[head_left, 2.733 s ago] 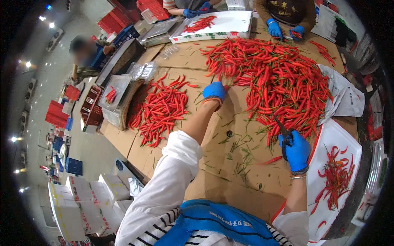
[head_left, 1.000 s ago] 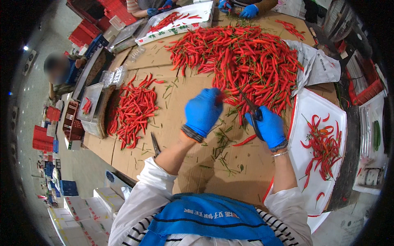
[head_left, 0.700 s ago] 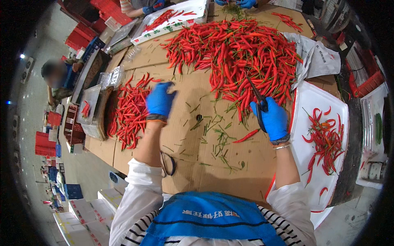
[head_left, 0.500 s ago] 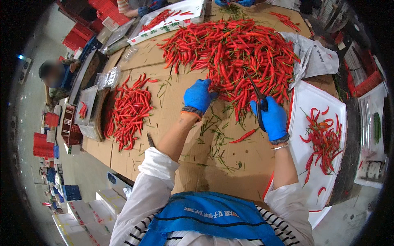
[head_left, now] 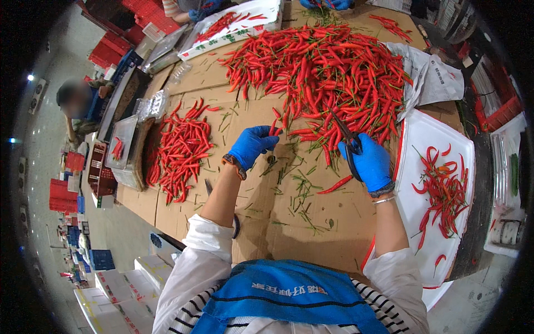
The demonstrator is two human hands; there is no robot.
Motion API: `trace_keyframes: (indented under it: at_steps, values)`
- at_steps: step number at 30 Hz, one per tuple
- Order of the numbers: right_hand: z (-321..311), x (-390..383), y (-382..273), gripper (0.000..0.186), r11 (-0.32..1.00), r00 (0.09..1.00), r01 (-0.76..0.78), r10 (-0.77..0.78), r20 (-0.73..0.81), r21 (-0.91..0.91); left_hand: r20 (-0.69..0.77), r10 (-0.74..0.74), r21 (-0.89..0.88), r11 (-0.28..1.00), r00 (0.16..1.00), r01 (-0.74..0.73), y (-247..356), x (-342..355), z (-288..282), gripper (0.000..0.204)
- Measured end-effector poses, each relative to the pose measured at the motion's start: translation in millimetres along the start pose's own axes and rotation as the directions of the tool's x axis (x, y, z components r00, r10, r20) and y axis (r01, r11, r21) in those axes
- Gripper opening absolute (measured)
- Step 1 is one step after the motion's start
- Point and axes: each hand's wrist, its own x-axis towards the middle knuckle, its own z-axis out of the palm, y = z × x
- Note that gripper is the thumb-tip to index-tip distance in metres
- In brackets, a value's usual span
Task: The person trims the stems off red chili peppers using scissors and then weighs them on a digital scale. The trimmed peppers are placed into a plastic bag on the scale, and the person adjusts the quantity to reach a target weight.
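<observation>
My left hand (head_left: 251, 148), in a blue glove, has its fingers closed on a red chili pepper (head_left: 273, 127) over the cardboard. My right hand (head_left: 369, 165), gloved too, grips black scissors (head_left: 344, 127), whose blades point up and left over the front of a big heap of red chilies (head_left: 322, 72) with green stems. Left of my left hand lies a smaller pile of red chilies (head_left: 181, 150). Cut green stems (head_left: 300, 197) are scattered between my hands. A single chili (head_left: 335, 185) lies on the cardboard left of my right wrist.
On the right, a white tray (head_left: 414, 245) holds some chilies. A plastic bag (head_left: 442, 83) lies behind it. Another tool with a dark blade (head_left: 208, 187) is partly hidden under my left forearm. Across the table are a white box (head_left: 270, 23) and another person's blue-gloved hands (head_left: 328, 4).
My left hand has drawn back from the heap, toward the left and nearer me, with a chili in its fingers. My right hand with the scissors has barely moved.
</observation>
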Motion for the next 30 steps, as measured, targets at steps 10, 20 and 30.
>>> trace_keyframes:
  at_steps: [10,20,30]
  values:
    - [-1,-1,-4,0.036,0.963,0.967,0.253,-0.251,0.037,-0.093,0.066,0.092,-0.865,0.502,0.994,0.011,25,-11,35,0.021]
    - [-10,-3,-16,0.037,0.943,0.942,0.312,-0.323,-0.088,-0.113,0.1,0.053,-0.961,0.263,0.994,0.082,53,-18,68,0.018]
    - [-9,-5,-11,0.03,0.956,0.944,0.284,-0.292,-0.157,-0.071,0.044,0.152,-0.965,0.262,0.987,0.002,48,-15,71,0.017]
